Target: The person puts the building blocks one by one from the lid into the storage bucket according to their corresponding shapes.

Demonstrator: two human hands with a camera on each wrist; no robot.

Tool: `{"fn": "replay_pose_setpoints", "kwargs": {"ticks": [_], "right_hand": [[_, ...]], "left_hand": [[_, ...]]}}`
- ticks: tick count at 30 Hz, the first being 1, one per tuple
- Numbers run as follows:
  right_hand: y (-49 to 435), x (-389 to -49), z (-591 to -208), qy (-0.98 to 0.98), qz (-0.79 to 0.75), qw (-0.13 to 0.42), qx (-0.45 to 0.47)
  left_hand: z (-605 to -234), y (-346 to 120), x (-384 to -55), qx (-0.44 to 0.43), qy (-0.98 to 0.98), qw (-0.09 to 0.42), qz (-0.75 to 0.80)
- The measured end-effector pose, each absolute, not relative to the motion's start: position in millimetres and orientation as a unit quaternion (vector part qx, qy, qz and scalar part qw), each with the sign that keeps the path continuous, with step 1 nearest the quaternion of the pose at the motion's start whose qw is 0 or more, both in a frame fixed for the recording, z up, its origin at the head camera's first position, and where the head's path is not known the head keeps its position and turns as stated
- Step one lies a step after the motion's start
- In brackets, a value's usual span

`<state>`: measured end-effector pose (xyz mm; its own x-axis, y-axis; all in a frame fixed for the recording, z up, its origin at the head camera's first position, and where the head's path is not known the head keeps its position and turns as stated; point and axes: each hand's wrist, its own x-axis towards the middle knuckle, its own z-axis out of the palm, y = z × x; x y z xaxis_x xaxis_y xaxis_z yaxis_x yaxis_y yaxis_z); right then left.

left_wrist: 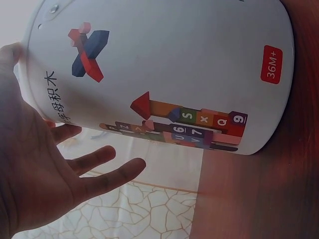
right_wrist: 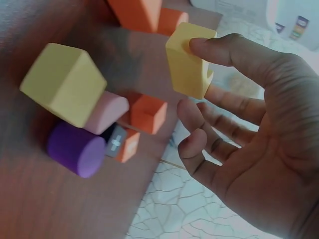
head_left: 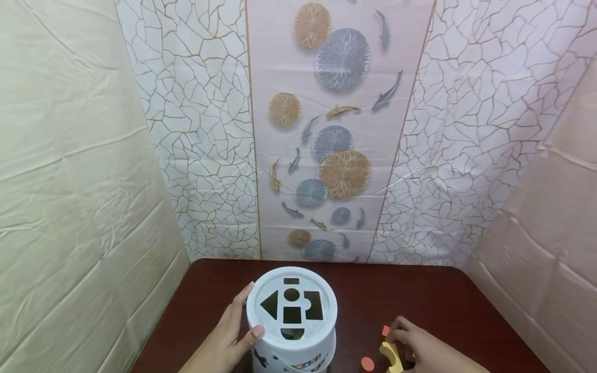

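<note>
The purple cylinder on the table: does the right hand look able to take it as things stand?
Probably not yet: the right hand pinches a notched yellow block, though one end of the purple cylinder looks free.

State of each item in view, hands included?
White cylindrical bucket: upright
White round cut-out lid: on, holes unfilled
White bucket handle: lowered
Yellow arched block: held
Purple cylindrical block: on dark-red table, unheld
Left hand: fingers extended, touching bucket
Right hand: pinching yellow block
</note>
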<state>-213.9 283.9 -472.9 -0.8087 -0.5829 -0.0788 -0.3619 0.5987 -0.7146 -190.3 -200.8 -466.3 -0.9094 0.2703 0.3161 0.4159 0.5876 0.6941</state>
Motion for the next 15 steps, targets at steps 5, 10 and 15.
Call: {"fn": "replay_pose_setpoints", "kwargs": {"ticks": [5,10,15], "right_hand": [[279,-208,-458,0.888,-0.335,0.111,-0.294],[274,-203,-441,0.890,-0.329,0.093,-0.301],[268,-200,-431,0.889,-0.326,0.064,-0.314]], "left_hand": [[-465,-201,-190,-0.195,-0.886,0.085,-0.412],[-465,-201,-190,-0.194,-0.886,0.082,-0.414],[-466,-201,-189,-0.190,-0.886,0.084,-0.415]]}}
